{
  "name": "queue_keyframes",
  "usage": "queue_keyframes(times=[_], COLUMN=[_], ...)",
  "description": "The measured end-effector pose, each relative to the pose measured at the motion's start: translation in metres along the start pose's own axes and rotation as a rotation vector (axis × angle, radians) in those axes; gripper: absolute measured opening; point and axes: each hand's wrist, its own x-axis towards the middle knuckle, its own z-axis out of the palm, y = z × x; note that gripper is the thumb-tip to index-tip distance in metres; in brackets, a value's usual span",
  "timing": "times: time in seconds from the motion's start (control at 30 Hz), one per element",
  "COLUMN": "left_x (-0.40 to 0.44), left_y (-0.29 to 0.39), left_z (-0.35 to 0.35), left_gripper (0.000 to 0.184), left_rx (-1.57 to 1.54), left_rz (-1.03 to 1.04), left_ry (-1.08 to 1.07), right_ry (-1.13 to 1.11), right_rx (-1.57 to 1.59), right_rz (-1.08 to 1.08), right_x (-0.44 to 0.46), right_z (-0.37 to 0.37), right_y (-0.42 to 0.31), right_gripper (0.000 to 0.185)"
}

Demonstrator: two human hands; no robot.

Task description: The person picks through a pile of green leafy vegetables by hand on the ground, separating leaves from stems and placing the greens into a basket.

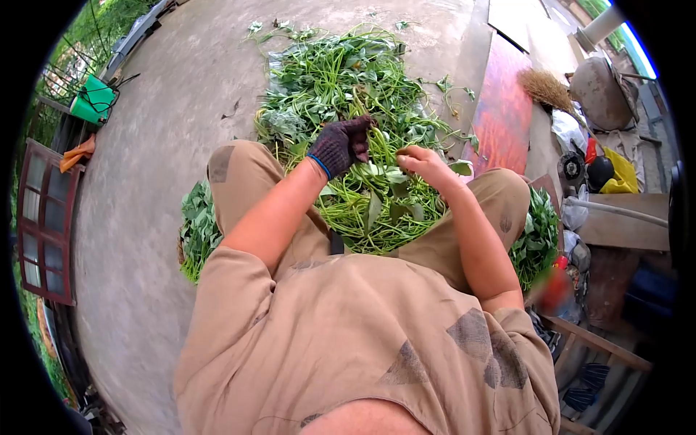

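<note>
My left hand (341, 146), in a dark knit glove with a blue cuff, is closed around a bunch of leafy green stems (378, 147). Just to the right, my bare right hand (429, 167) has its thumb and fingers pinched together beside that bunch. What lies between those fingertips is too small to make out. A large heap of long-stemmed greens (341, 69) spreads out beyond both hands. More cut stems (384, 221) lie between my legs, below the hands.
Bundles of leafy greens sit outside my left leg (199, 232) and right leg (535, 235). On the right are a reddish board (502, 101), a straw broom (545, 88) and a yellow bag (620, 172). A green container (94, 99) and a window frame (51, 221) stand left.
</note>
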Motion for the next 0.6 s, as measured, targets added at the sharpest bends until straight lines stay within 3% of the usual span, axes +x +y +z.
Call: queue_keyframes(times=[0.03, 0.07, 0.27, 0.4, 0.53, 0.6], left_x=[0.006, 0.012, 0.009, 0.022, 0.010, 0.019], left_y=[0.002, 0.002, 0.019, 0.020, 0.013, 0.010], left_z=[-0.008, -0.016, -0.030, -0.036, -0.021, -0.035], left_gripper=[0.011, 0.011, 0.017, 0.019, 0.017, 0.014], left_rx=[-0.013, 0.032, 0.468, 0.746, 0.708, 0.742], left_rz=[0.002, 0.015, 0.121, 0.385, 0.110, 0.305], left_ry=[0.000, 0.029, 0.243, 0.318, 0.176, 0.284], right_ry=[-0.079, -0.115, 0.082, 0.127, 0.142, 0.150], right_rx=[0.043, 0.017, 0.509, 0.653, 0.700, 0.695], right_rz=[0.088, 0.030, 0.053, 0.027, 0.046, 0.045], right_x=[-0.006, -0.009, -0.030, -0.048, -0.052, -0.054], right_z=[0.003, 0.006, 0.011, 0.006, 0.018, 0.019], right_y=[-0.006, -0.013, -0.033, -0.038, -0.038, -0.042], right_gripper=[0.034, 0.030, 0.021, 0.021, 0.023, 0.023])
